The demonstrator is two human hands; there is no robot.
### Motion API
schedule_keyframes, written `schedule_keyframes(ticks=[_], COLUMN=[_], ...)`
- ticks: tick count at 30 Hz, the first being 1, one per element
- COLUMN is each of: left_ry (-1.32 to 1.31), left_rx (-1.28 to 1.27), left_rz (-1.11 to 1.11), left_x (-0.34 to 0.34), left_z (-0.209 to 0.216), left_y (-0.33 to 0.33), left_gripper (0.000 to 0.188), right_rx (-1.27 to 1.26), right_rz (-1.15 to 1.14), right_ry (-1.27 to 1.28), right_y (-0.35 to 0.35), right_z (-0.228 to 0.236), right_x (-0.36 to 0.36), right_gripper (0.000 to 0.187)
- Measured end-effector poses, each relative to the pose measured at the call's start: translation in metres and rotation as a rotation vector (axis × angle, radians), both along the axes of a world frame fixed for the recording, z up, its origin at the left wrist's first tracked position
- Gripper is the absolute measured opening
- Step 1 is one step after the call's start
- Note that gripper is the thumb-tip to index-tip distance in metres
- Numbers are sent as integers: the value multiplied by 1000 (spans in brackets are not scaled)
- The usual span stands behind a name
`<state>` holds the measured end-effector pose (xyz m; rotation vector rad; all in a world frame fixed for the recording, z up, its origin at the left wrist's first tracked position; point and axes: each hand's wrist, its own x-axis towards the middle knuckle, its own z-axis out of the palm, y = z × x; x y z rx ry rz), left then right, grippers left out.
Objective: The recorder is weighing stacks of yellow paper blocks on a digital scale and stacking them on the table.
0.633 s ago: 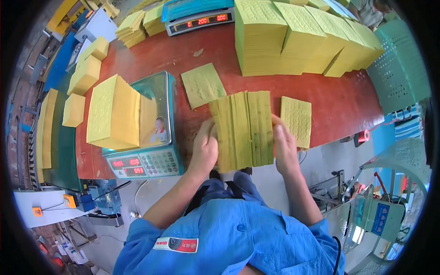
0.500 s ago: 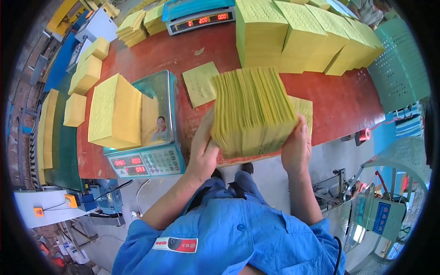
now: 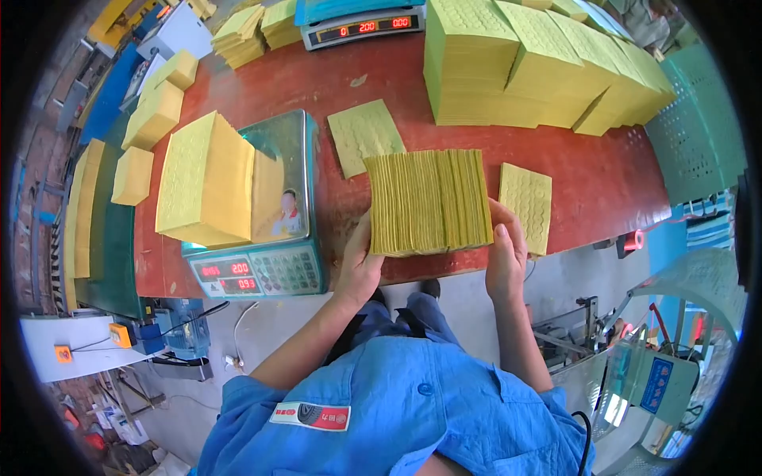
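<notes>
Between my two palms is a thick stack of yellow paper sheets (image 3: 430, 202), its layered edges facing up, at the near edge of the red table (image 3: 381, 87). My left hand (image 3: 361, 262) presses on its left side, and my right hand (image 3: 506, 250) on its right side with the thumb pointing up. Behind the stack's left corner lies a thin embossed yellow sheet (image 3: 365, 135). Another flat yellow sheet (image 3: 526, 205) lies just right of the stack. To the left, a teal digital scale (image 3: 290, 266) carries a tall block of yellow paper (image 3: 205, 182).
Tall stacks of yellow paper (image 3: 492, 79) line the far right. A second scale (image 3: 361, 32) stands at the far edge. Smaller yellow blocks (image 3: 132, 176) sit along the left. A green perforated panel (image 3: 698, 119) borders the right end, and a machine with a mesh guard (image 3: 663, 373) stands at lower right.
The paper stack has come down and tilted, its edges now squarer and less fanned. Both hands have stayed on its sides. More of the right-hand flat sheet shows.
</notes>
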<state>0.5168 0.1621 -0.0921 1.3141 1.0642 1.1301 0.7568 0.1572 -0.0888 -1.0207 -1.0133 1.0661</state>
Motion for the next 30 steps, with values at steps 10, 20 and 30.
schedule_keyframes(ticks=[10, 20, 30], left_ry=[425, 487, 165], left_rx=[528, 779, -26], left_rz=[14, 148, 37], left_x=[37, 42, -32], left_z=[64, 139, 172], left_y=[4, -33, -50], left_gripper=[59, 47, 70], right_rx=[-244, -208, -360], right_rz=[45, 459, 623], right_ry=[635, 527, 24], right_y=[-10, -4, 0], right_z=[-35, 28, 43], right_x=[16, -7, -26], right_gripper=[58, 64, 59])
